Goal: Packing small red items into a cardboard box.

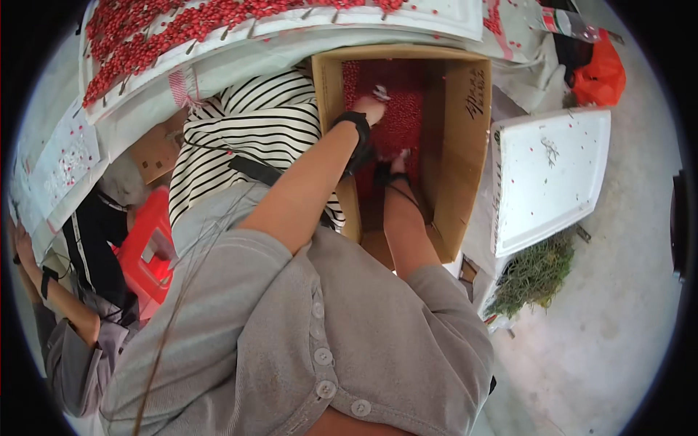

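A tall cardboard box (456, 174) stands open in front of me, with many small red berries (404, 116) inside it. Both my arms reach down into it. My left hand (370, 109) is over the berries near the box's left wall, and a blurred white patch shows at its fingertips. Lower down and to the right, my right hand (399, 161) is at the berries, partly in shadow. The fingers of both hands are too smeared or hidden to read. A black band with a device (358, 134) sits around my left wrist, and another dark band is on the right wrist.
A white foam tray (291, 27) with red berries on stalks lies beyond the box. To the right are a white foam lid (551, 174), green stems (534, 272) and an orange bag (600, 71). A red stool (147, 247), striped cloth (247, 127) and another person's arm (69, 305) are left.
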